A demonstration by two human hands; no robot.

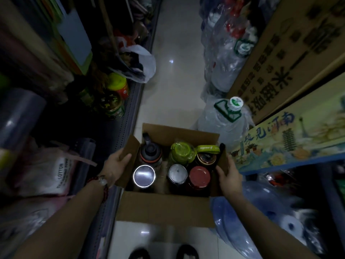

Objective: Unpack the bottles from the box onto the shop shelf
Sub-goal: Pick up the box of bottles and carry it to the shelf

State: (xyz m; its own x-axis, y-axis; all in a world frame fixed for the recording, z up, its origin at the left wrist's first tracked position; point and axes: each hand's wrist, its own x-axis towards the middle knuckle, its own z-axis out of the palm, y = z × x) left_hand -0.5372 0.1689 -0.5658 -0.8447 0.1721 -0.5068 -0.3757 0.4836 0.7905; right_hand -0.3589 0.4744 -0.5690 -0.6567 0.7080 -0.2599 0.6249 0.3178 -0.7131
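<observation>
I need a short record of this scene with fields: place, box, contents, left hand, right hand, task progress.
place: narrow shop aisle, shelves on both sides
box: open cardboard box, flaps up
contents: six bottles seen from above, among them a silver lid, a red lid and a green lid
left hand: grip on the left flap
right hand: grip on the right side of the box
task progress: no bottle in hand yet
</observation>
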